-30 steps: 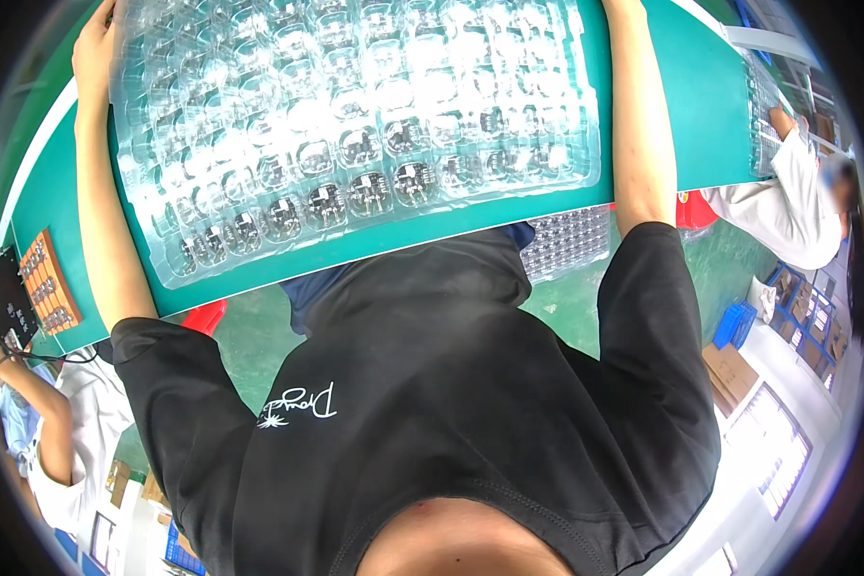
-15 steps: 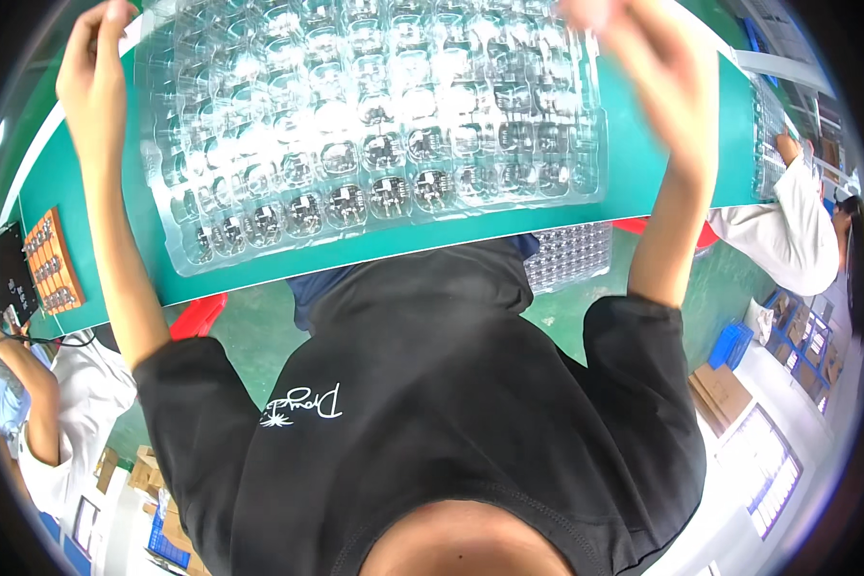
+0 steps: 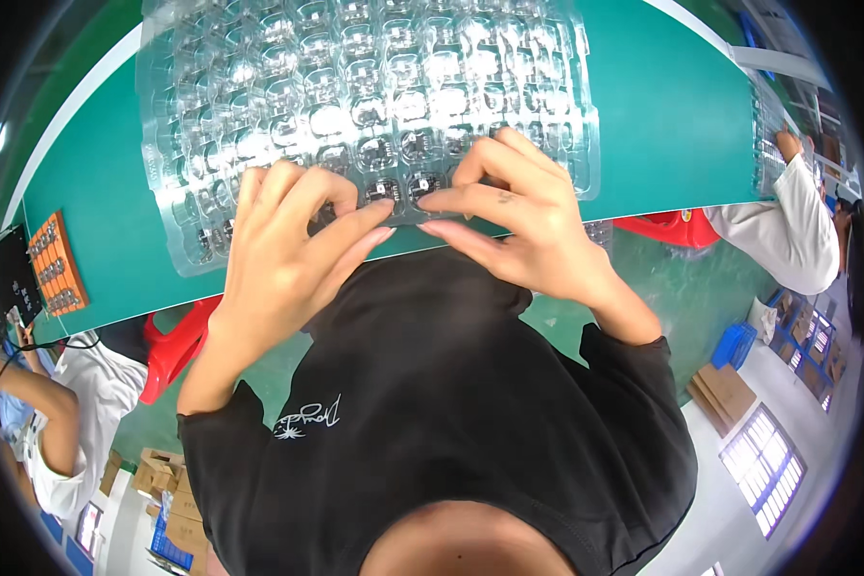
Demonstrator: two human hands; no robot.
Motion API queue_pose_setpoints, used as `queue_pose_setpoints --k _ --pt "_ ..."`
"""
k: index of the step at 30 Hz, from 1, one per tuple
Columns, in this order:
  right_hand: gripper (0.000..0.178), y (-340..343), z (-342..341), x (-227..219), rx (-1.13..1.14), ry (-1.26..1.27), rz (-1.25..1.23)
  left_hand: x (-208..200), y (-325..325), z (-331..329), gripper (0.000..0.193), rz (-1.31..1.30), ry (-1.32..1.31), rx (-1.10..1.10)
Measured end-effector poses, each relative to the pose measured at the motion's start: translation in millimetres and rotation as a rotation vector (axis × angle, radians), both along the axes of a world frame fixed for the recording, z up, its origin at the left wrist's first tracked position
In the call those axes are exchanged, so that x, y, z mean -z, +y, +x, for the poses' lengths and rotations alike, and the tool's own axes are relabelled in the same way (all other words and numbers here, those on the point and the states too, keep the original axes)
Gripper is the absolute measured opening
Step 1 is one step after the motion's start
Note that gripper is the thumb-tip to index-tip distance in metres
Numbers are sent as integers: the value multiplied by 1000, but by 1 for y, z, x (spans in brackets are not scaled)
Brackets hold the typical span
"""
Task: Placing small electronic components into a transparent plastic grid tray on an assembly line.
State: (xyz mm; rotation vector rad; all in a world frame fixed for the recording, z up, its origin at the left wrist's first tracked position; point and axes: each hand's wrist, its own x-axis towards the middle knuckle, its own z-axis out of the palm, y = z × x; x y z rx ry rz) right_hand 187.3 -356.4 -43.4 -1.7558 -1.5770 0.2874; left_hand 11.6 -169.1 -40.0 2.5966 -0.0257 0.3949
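Observation:
A transparent blister tray (image 3: 187,252) with rows of round pockets lies on the green table, small dark electronic parts (image 3: 382,190) showing in the pockets. At the middle of its near edge, my left hand (image 3: 283,245) pinches the rim between thumb and forefinger. My right hand (image 3: 538,221) does likewise a little to the right, its fingertips close to the left hand's. The other fingers of both hands curl over the near rows of pockets and hide some of them. Bright glare blurs what lies in many pockets.
The green table (image 3: 662,144) has its near edge just before my body. An orange board (image 3: 58,264) with small parts and a black box (image 3: 12,274) sit at the left. Co-workers sit on both sides, one sleeve (image 3: 787,230) at the right. Red stools (image 3: 178,350) stand below.
Both hands have come from the tray's far left and right sides to the middle of its near edge, where they now pinch the rim. The tray has shifted slightly.

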Motion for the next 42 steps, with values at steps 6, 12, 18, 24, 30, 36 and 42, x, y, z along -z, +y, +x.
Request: queue_pose_setpoints --k 6,12,18,24,30,36,42 --pt "15 -3 46 -22 44 112 225 2 2 -8 25 -187 -58 -64" --pt "11 -52 259 30 637 -257 143 -16 18 25 19 -354 -187 -38" --pt "16 -31 287 57 759 -254 98 -27 41 76 10 -640 -223 6" --pt "18 -18 332 80 942 -222 187 -45 42 138 7 -516 -105 136" --pt "9 -19 326 80 996 -64 338 -42 22 212 7 -380 -164 241" --pt "10 -19 328 72 958 -134 344 -19 -12 262 10 -225 -119 494" --pt "10 -23 329 72 1007 -244 286 1 -34 322 13 -187 -18 530"
